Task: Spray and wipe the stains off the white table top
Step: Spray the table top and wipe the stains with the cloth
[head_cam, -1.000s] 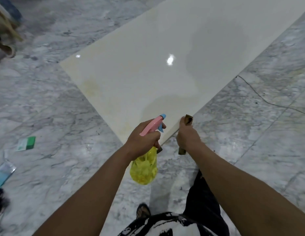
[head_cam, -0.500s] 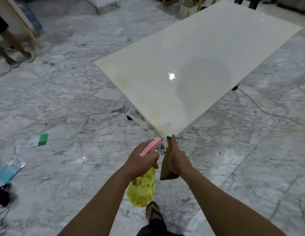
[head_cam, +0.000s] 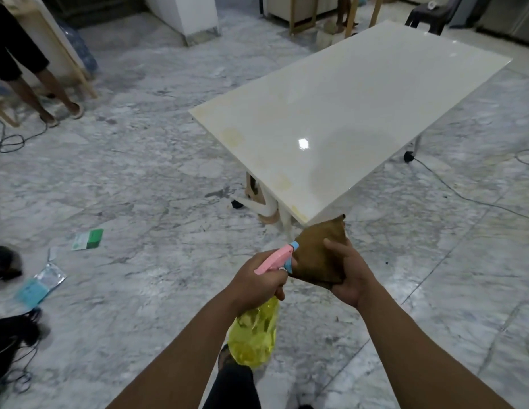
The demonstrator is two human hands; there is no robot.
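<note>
The white table top [head_cam: 360, 113] stands ahead and to the right, glossy, with faint yellowish stains [head_cam: 282, 182] near its near-left edge and corner. My left hand [head_cam: 257, 283] grips a spray bottle [head_cam: 254, 335] with a yellow body and pink trigger head, its blue nozzle pointing right at the cloth. My right hand [head_cam: 350, 276] holds a brown cloth [head_cam: 319, 255] spread in front of the nozzle, just below the table's near corner. Both hands are short of the table, over the floor.
Grey marble floor all around. A green and white packet [head_cam: 87, 240] and a blue packet [head_cam: 40, 286] lie on the floor at left. Another person's legs [head_cam: 50, 93] stand at far left. Cables [head_cam: 464, 190] run on the floor right of the table. Furniture lines the back.
The table now lies further away and more of the room shows. My right hand has turned and spread the cloth open in front of the nozzle.
</note>
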